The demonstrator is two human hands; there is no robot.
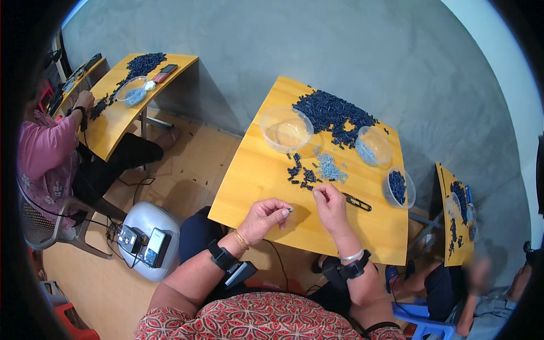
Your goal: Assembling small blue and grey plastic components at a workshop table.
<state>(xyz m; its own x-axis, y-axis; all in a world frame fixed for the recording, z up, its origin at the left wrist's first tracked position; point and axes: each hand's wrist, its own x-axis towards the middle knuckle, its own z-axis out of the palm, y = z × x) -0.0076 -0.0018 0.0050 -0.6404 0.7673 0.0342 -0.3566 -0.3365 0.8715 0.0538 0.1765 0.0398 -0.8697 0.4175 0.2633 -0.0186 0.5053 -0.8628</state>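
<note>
Left hand pinches a small dark piece at its thumb tip, right hand is bunched to a fingertip pinch, contents can't tell, black pieces just beyond it; best hold the piece steady, end exposed.

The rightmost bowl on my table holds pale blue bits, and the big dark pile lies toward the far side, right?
Not quite: in the head view, the rightmost bowl holds dark pieces. The big dark pile does lie toward the far side.
</note>
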